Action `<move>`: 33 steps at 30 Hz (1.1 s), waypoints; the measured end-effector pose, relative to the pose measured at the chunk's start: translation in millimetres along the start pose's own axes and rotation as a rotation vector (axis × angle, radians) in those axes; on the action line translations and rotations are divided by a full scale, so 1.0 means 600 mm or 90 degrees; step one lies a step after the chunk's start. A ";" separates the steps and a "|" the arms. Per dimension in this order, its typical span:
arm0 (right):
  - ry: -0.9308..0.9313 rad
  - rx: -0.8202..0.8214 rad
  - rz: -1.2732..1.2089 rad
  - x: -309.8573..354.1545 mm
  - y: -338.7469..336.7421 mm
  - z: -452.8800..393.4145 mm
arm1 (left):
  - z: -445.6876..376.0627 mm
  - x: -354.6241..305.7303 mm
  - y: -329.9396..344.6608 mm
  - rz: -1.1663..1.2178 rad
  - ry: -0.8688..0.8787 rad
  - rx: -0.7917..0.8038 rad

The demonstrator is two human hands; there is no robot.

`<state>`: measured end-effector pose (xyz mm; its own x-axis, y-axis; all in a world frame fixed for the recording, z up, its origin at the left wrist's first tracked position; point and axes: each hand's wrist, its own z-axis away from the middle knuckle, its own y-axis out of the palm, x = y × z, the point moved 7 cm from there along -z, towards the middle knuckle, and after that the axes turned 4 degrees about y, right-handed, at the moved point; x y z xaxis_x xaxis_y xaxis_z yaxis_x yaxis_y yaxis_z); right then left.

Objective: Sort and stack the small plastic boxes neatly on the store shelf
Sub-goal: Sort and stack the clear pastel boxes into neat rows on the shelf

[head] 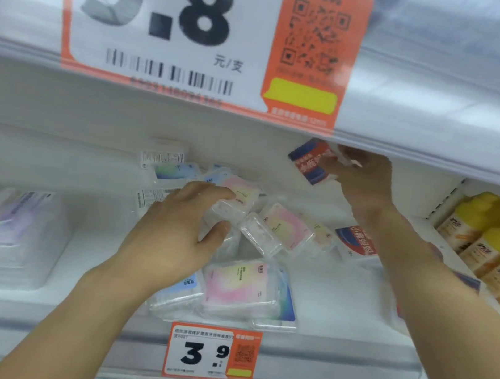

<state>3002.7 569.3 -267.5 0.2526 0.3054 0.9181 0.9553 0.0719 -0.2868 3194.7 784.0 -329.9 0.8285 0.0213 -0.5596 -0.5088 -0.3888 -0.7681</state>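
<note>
L hand (171, 229) reaches in over the shelf (333, 341) front edge, fingers curled round a clear plastic box (222, 214) mid-shelf. Loose pink-label boxes (237, 288) lie jumbled near the front edge w/ a 3.9 price tag (211, 354) below. R hand (362, 180) raised toward the back, pinching a red-blue box (308, 160) under the upper shelf edge. Yellow bottles (493, 245) at the right end.

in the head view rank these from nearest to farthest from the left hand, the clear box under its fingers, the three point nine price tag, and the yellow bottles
From the left hand:
1. Clear box, touching its fingertips.
2. 3.9 price tag, below on the shelf edge.
3. Yellow bottles, far right.
</note>
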 end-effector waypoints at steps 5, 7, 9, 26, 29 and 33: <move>-0.134 -0.142 0.080 0.036 -0.136 0.066 | 0.012 -0.039 -0.040 -0.045 0.070 -0.202; -0.148 -0.200 0.144 0.018 -0.193 0.074 | 0.019 -0.082 -0.045 -0.031 0.114 -0.260; -0.093 -0.274 0.216 -0.021 -0.248 0.074 | 0.023 -0.135 -0.027 -0.008 0.176 -0.250; 0.175 0.066 0.409 -0.197 -0.352 0.125 | -0.160 -0.303 0.317 -0.230 0.110 0.226; 0.186 0.069 0.386 -0.208 -0.373 0.121 | -0.182 -0.313 0.333 -0.178 0.095 0.181; 0.221 0.062 0.270 -0.222 -0.408 0.120 | -0.188 -0.336 0.373 -0.023 0.071 0.188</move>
<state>2723.9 579.4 -339.4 0.6633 -0.0031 0.7483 0.7445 0.1035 -0.6595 2940.2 589.0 -353.7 0.8592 -0.0771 -0.5058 -0.5114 -0.1043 -0.8530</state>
